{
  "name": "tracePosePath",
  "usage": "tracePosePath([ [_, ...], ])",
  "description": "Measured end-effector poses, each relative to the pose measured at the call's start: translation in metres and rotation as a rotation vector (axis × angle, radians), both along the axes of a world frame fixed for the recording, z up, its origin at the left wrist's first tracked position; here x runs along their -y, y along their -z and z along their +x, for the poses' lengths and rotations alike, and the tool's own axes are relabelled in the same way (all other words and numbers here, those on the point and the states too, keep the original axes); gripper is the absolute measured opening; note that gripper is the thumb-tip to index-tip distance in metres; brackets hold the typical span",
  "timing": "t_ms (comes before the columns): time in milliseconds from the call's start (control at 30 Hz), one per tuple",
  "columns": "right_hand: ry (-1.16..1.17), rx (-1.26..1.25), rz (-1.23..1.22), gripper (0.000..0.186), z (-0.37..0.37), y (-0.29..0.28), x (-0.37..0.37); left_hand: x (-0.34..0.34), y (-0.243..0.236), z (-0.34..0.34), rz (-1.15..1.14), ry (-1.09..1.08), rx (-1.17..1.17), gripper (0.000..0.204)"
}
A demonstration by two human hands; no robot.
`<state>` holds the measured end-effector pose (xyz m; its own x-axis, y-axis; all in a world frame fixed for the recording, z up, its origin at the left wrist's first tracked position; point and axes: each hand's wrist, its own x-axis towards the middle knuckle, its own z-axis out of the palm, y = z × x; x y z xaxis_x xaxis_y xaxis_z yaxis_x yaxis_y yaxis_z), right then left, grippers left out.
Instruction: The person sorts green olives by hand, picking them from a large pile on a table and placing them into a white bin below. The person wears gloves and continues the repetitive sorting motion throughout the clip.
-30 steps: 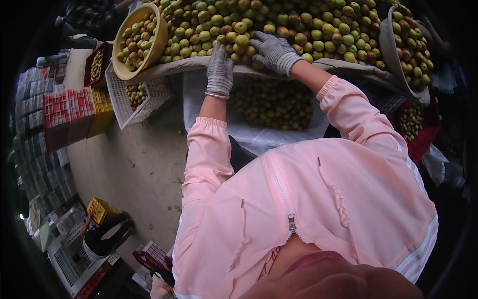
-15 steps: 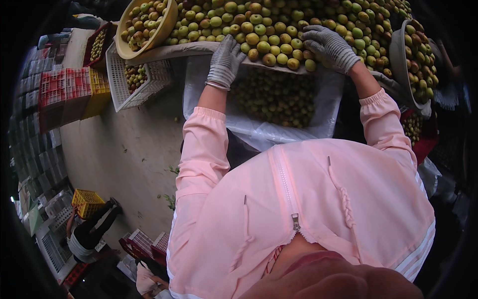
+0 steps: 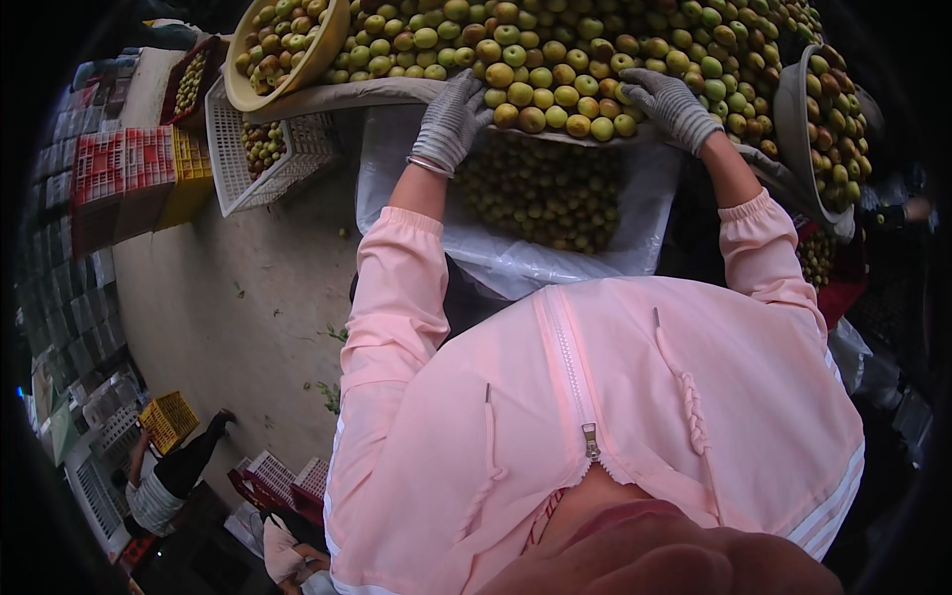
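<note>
Grey-gloved left grip [image 3: 451, 121] and right grip [image 3: 676, 107] against heaped fruit [image 3: 553, 96]

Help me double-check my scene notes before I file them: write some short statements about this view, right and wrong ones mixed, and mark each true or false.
1. The left hand and right hand are both gloved. True.
2. The white crate below the yellow bowl has fruit in it. True.
3. That bowl is empty. False: it is heaped with fruit.
4. Both hands are far from the fruit pile. False: both are at the near edge of the fruit pile.
5. A person at the lower left holds a red crate. False: it is a yellow crate.
6. The wearer's jacket is pink. True.
</note>
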<state>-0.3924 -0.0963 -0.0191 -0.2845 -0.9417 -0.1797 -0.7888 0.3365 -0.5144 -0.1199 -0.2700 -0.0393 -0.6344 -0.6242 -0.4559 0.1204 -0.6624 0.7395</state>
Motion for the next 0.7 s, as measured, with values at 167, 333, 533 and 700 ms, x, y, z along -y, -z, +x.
tracePosePath([
  [167,-0.023,0.252,0.031,0.048,0.012,0.010,0.012,-0.003,0.003,-0.004,0.046,0.051,0.039,0.049],
  [333,-0.124,0.365,-0.090,0.042,0.008,0.034,0.024,-0.017,-0.003,-0.020,0.044,0.081,0.082,0.039],
  [533,0.007,0.622,-0.065,0.037,0.032,0.035,0.043,-0.010,0.013,-0.026,0.077,0.097,-0.035,0.039],
  [700,0.199,0.936,0.135,0.052,0.075,-0.008,0.059,-0.011,0.022,-0.010,0.151,0.149,-0.110,0.042],
])
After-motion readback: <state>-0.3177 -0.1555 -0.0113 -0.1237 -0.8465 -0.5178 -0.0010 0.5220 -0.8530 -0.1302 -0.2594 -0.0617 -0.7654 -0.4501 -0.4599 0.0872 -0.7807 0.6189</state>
